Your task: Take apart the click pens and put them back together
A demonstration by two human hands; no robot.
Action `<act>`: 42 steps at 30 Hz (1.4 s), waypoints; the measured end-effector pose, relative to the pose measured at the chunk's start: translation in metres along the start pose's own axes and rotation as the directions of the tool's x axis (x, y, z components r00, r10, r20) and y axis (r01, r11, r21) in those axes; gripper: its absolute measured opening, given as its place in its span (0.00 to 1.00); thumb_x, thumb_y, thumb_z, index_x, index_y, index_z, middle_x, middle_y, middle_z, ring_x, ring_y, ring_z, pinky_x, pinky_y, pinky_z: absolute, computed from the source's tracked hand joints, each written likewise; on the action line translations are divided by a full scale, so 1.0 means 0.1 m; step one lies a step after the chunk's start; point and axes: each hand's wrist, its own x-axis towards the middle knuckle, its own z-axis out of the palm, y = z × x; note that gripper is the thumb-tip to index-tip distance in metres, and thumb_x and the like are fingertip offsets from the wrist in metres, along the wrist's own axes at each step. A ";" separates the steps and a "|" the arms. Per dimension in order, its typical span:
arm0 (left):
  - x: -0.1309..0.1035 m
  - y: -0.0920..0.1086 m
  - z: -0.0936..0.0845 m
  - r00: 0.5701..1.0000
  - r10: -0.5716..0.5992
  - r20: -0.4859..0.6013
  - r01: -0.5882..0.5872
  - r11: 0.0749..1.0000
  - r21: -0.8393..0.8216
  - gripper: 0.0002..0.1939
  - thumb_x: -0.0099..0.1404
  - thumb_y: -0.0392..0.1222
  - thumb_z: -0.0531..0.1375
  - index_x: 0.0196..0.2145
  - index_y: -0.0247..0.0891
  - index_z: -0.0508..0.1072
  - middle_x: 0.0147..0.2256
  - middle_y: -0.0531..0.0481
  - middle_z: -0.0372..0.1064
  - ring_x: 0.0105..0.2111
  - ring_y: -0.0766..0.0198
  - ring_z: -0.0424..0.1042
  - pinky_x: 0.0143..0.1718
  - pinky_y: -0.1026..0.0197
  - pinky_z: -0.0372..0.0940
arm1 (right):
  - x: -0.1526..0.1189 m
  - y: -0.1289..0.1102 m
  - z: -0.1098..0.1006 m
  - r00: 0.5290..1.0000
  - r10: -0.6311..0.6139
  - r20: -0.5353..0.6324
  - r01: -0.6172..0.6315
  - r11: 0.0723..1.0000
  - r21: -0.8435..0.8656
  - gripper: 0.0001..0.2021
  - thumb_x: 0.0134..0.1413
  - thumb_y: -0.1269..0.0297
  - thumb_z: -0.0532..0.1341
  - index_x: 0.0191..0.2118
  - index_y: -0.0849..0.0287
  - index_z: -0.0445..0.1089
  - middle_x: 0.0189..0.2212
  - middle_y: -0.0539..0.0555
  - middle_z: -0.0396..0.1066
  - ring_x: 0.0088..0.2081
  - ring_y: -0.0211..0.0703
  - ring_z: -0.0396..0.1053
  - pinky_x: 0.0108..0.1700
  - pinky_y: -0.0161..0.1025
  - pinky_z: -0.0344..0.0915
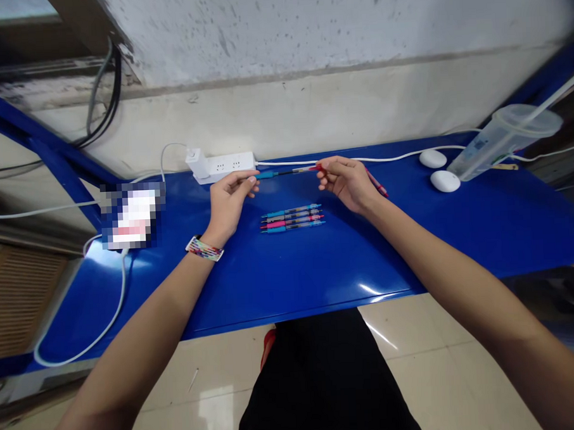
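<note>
My left hand (232,198), fingers pinched, grips the blue end of a pen (285,172). Thumb and fingers of my right hand (345,181) close on its red end, so the pen stretches level between both hands above the table. Its middle looks dark, then clear. Below it, several pens (291,219) with blue, grey and pink grips lie side by side in a neat stack of rows on the blue table (289,275). Just past my right hand lies a red pen-like piece (377,182), partly hidden by the hand.
A white power strip (230,165) with a plugged-in charger (196,162) sits by the wall. At left is a blurred-out phone (133,215) with a white cable. Two white rounded objects (445,181) and a leaning clear plastic container (500,141) are at right.
</note>
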 end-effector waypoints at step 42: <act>0.01 0.00 0.03 0.995 -0.060 -0.075 0.058 0.998 -0.037 0.15 0.69 0.54 0.74 0.32 0.41 0.83 0.31 0.47 0.81 0.31 0.65 0.79 0.37 0.60 0.76 | 0.03 0.01 -0.01 0.989 -0.120 -0.089 0.110 0.988 -0.108 0.09 0.60 0.57 0.77 0.35 0.54 0.80 0.28 0.51 0.75 0.30 0.39 0.72 0.35 0.39 0.77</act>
